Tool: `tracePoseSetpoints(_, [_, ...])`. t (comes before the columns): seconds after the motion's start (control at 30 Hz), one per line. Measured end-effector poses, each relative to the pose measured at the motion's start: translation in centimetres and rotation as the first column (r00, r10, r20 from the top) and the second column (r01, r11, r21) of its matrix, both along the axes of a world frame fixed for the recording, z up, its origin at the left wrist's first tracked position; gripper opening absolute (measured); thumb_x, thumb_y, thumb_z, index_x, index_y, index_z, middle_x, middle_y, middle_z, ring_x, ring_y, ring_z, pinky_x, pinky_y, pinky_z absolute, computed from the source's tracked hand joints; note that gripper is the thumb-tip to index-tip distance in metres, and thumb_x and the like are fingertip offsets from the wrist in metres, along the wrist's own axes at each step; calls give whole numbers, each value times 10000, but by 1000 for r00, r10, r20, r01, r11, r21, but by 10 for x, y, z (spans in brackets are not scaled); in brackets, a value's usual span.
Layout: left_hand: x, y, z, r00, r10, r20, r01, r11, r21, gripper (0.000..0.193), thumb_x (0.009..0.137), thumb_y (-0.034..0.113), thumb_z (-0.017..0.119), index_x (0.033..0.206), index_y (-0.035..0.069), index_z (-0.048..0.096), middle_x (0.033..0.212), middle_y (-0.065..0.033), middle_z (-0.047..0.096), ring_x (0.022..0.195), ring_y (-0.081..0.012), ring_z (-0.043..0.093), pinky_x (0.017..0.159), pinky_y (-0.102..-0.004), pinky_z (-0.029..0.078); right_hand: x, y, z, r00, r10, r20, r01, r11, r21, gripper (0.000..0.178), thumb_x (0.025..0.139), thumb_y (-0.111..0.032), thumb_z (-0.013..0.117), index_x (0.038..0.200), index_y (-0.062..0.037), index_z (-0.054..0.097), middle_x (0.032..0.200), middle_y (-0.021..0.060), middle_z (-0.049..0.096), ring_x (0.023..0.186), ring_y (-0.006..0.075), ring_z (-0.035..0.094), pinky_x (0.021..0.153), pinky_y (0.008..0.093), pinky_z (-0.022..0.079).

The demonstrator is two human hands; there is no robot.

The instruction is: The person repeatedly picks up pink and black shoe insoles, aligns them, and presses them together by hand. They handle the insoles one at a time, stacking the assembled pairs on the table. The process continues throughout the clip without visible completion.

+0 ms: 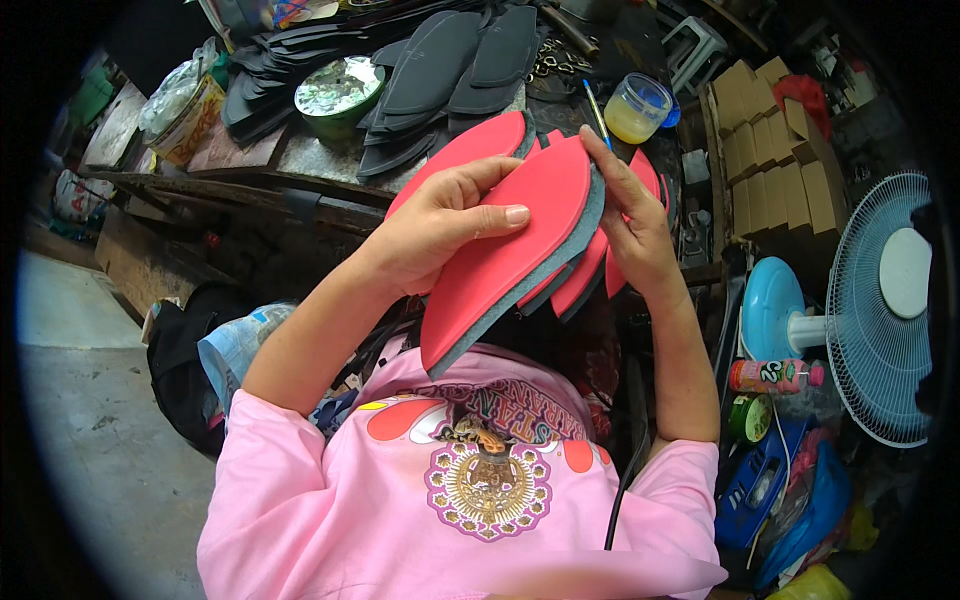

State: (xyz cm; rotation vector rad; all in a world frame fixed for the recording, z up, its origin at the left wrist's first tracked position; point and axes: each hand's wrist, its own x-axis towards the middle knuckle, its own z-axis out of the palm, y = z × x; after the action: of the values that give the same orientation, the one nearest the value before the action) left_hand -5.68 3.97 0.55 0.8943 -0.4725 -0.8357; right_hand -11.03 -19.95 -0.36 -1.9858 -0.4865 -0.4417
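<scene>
A red insole-shaped piece (520,230) with a grey underside is held up in front of my chest, tilted, its narrower end toward me. My left hand (440,225) is closed on its left edge, thumb on the red face and fingers behind. At the far right end, my right hand (640,230) grips the edge with its fingertips; its thumb is mostly hidden. More red pieces (475,150) with dark undersides show behind and below the held one. Beyond them, stacks of black insole-shaped pieces (430,65) lie on the worktable (320,160).
On the table stand a tub of whitish paste (340,90), a jar of yellowish liquid (640,105) with a thin blue stick (597,110) beside it, and a yellow bucket (190,120). To the right are cardboard boxes (770,150), a fan (885,310) and a pink-labelled bottle (775,376).
</scene>
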Motion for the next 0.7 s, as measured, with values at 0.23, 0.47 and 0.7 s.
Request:
tracePoseSetpoints(0.23, [7, -1, -5, 993, 75, -86, -79, 996, -50, 452, 937, 94, 677, 1343, -28, 517, 1172, -112, 679, 993, -146, 700, 873, -285, 591, -24, 6, 0, 926, 313, -211, -245, 924, 294, 594, 874, 100, 547, 1458, 3, 494, 1129, 84, 622, 927, 119, 582, 840, 267, 484])
tracePoseSetpoints(0.47, [8, -6, -8, 989, 69, -131, -77, 995, -59, 409, 940, 92, 672, 1314, -15, 547, 1133, -101, 697, 952, -136, 707, 829, -278, 597, -23, 12, 0, 988, -67, 142, 107, 949, -297, 660, 832, 22, 674, 1454, -145, 534, 986, 123, 681, 773, 262, 677, 694, 355, 544])
tracePoseSetpoints(0.7, [18, -4, -13, 980, 157, -124, -165, 985, -50, 415, 953, 73, 635, 1344, -3, 522, 1176, -115, 683, 979, -141, 710, 854, -279, 606, -37, 21, 0, 954, 92, 286, 110, 779, -617, 625, 755, 11, 700, 1361, -117, 616, 864, 94, 655, 704, 231, 655, 632, 355, 529])
